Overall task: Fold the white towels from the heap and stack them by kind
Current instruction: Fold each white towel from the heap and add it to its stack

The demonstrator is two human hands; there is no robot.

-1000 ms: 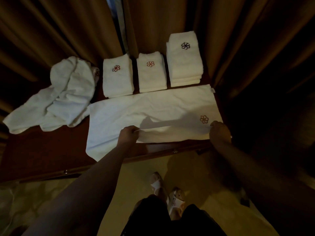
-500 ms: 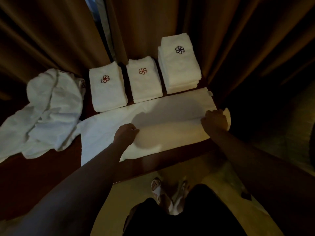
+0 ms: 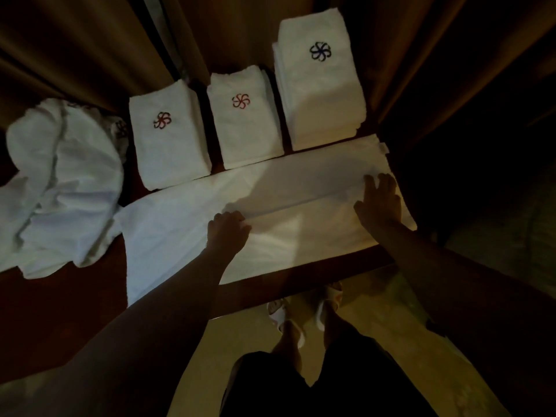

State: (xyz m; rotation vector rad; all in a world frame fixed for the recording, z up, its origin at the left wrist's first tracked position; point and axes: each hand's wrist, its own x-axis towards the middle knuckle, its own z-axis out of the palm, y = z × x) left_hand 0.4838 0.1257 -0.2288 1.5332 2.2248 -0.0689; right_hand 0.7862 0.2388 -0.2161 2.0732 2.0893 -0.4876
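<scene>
Leftmost, the heap (image 3: 60, 188) of unfolded white towels slumps at the table's (image 3: 60, 311) left end. Beside it, along the back edge, sit three folded stacks: the left stack (image 3: 170, 152) with a dark red flower, the middle stack (image 3: 245, 127) with a red flower, and the tall stack (image 3: 320, 85) with a dark blue flower. Along the front edge lies the spread towel (image 3: 168, 230), its near half folded over. The left hand (image 3: 227, 233) pinches that folded edge with curled fingers; the right hand (image 3: 379, 203) presses flat, fingers spread, near the table's right end.
</scene>
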